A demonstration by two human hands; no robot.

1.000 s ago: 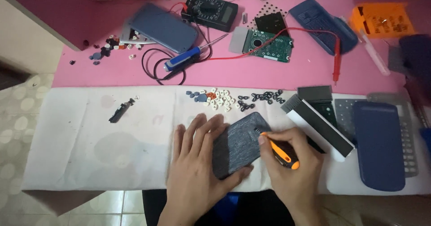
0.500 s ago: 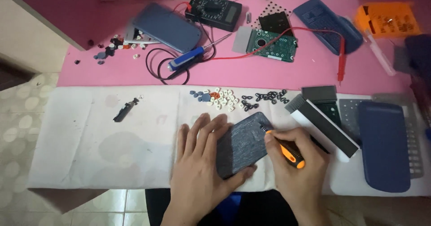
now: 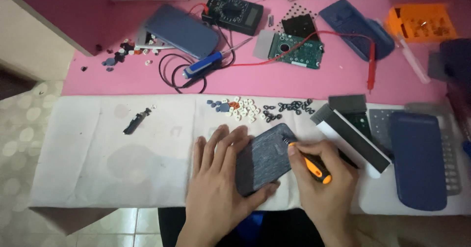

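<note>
The left hand pinned the dark grey rectangular plastic case flat against the surface, steadying it, while the right hand's fingers gripped an orange-and-black screwdriver, tip at a corner.

Dark grey case lying on white sheet; screwdriver showing orange-black handle; green circuit board sitting on pink table.

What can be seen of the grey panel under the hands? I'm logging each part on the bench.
The grey panel is a flat, dark blue-grey rectangle with rounded corners, seemingly textured plastic. It lies tilted on the white paper. The left hand pins its left edge; the right hand presses an orange-handled screwdriver to its upper right corner.
</note>
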